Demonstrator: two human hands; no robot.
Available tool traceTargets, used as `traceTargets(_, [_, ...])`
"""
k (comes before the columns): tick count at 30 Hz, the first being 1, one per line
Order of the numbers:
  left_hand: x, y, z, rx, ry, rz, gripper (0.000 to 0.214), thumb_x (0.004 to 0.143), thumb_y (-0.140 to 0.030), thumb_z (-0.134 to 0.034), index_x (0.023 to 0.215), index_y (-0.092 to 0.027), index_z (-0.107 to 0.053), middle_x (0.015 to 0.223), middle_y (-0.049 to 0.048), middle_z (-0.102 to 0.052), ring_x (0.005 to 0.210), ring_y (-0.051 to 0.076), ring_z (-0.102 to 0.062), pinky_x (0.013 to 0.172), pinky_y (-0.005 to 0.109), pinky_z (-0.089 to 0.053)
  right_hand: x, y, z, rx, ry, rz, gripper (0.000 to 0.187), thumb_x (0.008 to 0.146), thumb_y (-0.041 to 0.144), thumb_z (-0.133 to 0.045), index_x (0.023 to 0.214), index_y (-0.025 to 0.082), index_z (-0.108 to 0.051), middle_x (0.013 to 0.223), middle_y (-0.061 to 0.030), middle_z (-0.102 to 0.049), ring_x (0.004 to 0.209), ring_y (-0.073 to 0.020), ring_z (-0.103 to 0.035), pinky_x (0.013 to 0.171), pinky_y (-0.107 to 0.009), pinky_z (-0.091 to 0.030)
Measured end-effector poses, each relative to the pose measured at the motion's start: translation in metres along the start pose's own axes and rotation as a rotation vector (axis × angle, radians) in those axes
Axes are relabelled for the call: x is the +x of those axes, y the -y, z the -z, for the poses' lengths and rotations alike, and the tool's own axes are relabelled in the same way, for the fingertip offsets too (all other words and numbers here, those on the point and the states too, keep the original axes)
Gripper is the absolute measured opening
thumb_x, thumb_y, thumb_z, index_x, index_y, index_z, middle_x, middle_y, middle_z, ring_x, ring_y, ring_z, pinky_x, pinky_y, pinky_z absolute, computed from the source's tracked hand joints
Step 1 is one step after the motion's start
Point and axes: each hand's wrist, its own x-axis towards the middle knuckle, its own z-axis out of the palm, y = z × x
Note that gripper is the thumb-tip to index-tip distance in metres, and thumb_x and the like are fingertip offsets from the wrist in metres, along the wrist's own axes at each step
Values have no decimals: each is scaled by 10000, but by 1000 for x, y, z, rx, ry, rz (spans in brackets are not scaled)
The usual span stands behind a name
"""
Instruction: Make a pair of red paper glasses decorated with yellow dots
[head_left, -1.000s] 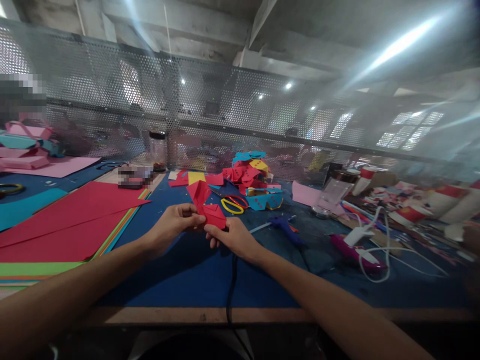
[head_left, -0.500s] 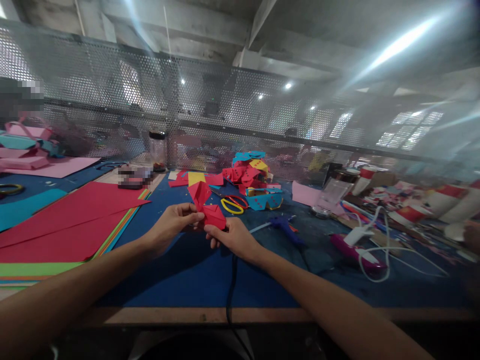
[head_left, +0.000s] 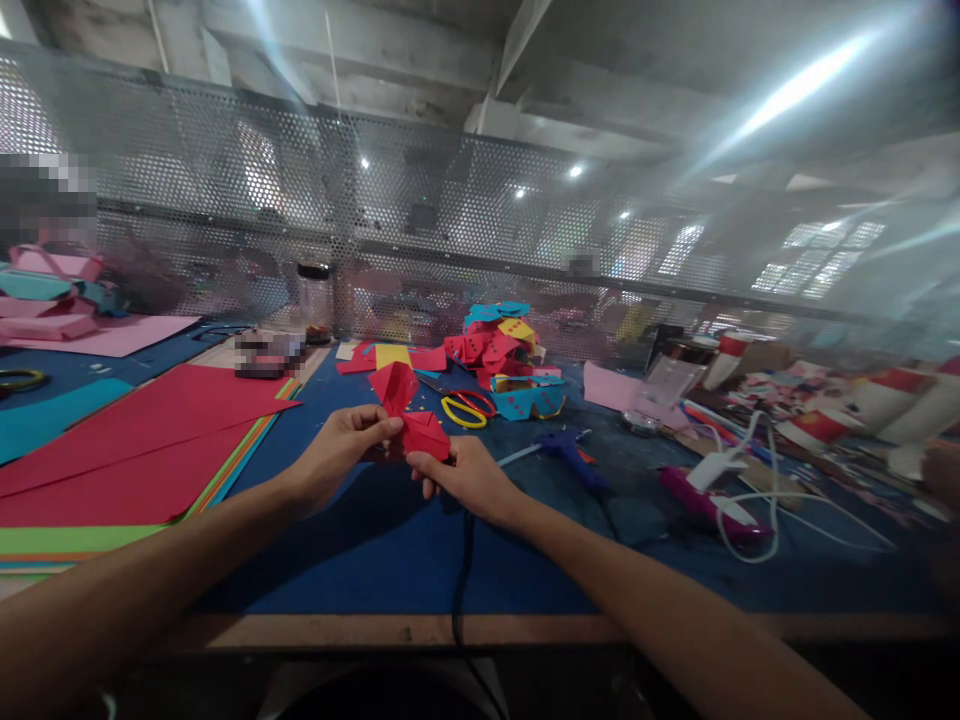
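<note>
Both my hands hold a folded piece of red paper [head_left: 416, 425] above the blue table mat [head_left: 390, 560]. My left hand [head_left: 341, 450] pinches its left side with thumb and fingers closed. My right hand [head_left: 465, 475] grips its lower right part from below, fingers curled. A pointed flap of the red paper sticks up behind my left fingers.
A stack of red and coloured paper sheets [head_left: 142, 440] lies at left. Yellow-and-red scissors [head_left: 466, 408] and a heap of folded paper pieces [head_left: 502, 355] sit behind my hands. A blue glue gun [head_left: 570, 450], a purple one [head_left: 705, 505] with white cable, and cups lie right. A perforated metal screen [head_left: 450, 230] backs the table.
Almost nothing has moved. My hands and the red paper have shifted very slightly to the left and upward.
</note>
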Motion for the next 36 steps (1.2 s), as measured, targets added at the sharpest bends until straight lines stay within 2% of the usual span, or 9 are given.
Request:
traceTargets(5, [0,0,-1,-10,-17,-7,348,725,-437,-839,626,-152,-665,619,7,-657,602,119,-602,655,258,-529,1,-2,1,-20,-5,6,448,915,535,-604,695,156,-697,540,-11,-655,497,-117,-577,535,-225,-437])
traceTargets(10, [1,-3,-1,-43,-43,-23,315,733,-437,-837,736,-160,-688,670,-2,-661,634,121,-614,695,269,-546,2,-3,0,-16,-5,5,502,896,605,-594,714,148,-696,559,-21,-662,512,-122,-593,543,-227,-451])
traceTargets(12, [1,-4,0,-56,-74,-39,338,733,-457,-833,712,-165,-665,665,-11,-649,628,116,-610,682,260,-544,2,-1,0,-22,7,3,511,897,610,-586,710,147,-697,564,-24,-667,508,-122,-590,534,-224,-445])
traceTargets(16, [2,-6,1,-62,-100,-59,399,708,-472,-847,620,-167,-604,619,-17,-633,589,108,-592,628,238,-528,-1,3,1,-58,8,11,478,912,559,-596,676,155,-696,552,-13,-657,506,-112,-565,556,-220,-435])
traceTargets(22, [1,-7,-1,-67,-113,-55,411,683,-472,-866,605,-161,-609,602,-11,-643,576,110,-595,623,242,-533,-2,3,2,-95,-2,22,399,938,440,-596,673,160,-699,538,6,-635,513,-108,-557,570,-217,-420])
traceTargets(29, [5,-7,2,-114,-198,-73,391,646,-482,-880,771,-165,-688,716,-13,-683,656,125,-643,680,268,-568,1,-2,2,-86,19,26,395,934,447,-584,697,156,-709,559,-6,-655,523,-114,-573,557,-215,-429])
traceTargets(36, [5,-11,7,-124,-233,-119,348,655,-425,-874,628,-175,-633,658,-32,-656,624,110,-607,668,246,-550,0,-2,2,-93,60,28,410,938,466,-595,693,161,-718,568,-12,-674,539,-122,-601,577,-217,-450])
